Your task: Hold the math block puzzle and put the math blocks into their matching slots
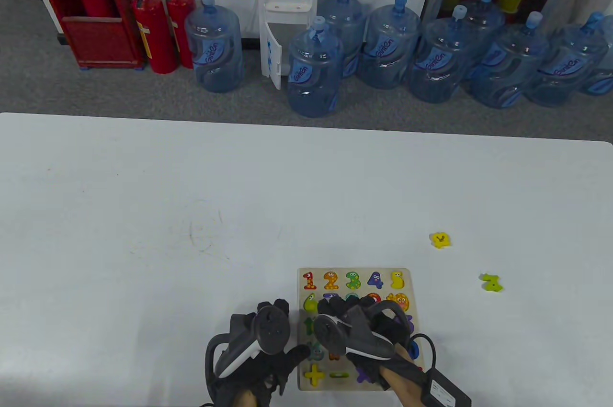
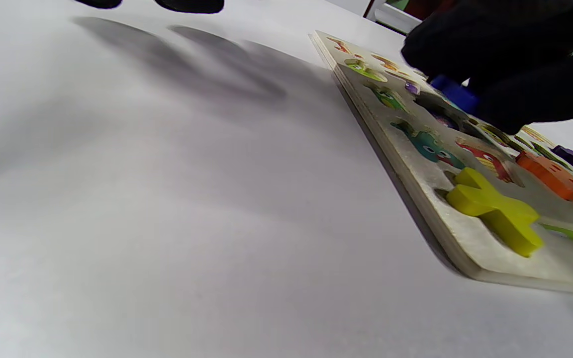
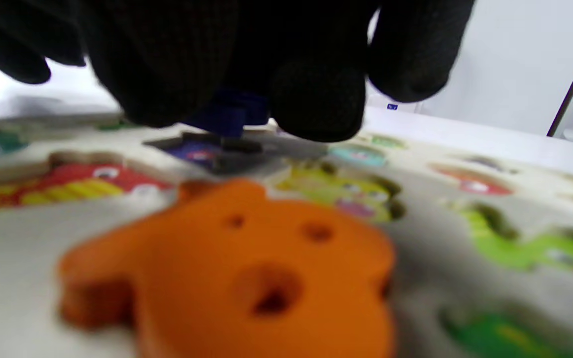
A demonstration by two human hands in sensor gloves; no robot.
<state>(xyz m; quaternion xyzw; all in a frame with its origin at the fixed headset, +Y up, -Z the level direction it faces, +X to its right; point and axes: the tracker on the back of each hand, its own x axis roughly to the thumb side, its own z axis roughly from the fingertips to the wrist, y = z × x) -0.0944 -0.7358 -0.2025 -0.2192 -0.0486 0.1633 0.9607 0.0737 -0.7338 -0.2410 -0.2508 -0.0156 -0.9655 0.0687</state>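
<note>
The wooden number puzzle board (image 1: 387, 280) lies at the table's near edge with several coloured blocks in its slots. My right hand (image 1: 342, 306) hovers over the board's middle and pinches a dark blue block (image 3: 227, 117) just above an open slot (image 3: 202, 149). The block also shows in the left wrist view (image 2: 453, 92). My left hand (image 1: 287, 328) lies with fingers spread on the table beside the board's left edge (image 2: 416, 164), thumb close to that edge. Whether the thumb touches the edge is unclear. A yellow plus block (image 2: 495, 211) and an orange block (image 3: 237, 263) sit in the board.
Two loose blocks lie on the table to the right of the board: a yellow one (image 1: 440, 240) and a green one (image 1: 492, 282). A black box on a cable (image 1: 443, 390) hangs by my right wrist. Water bottles stand on the floor beyond the far edge.
</note>
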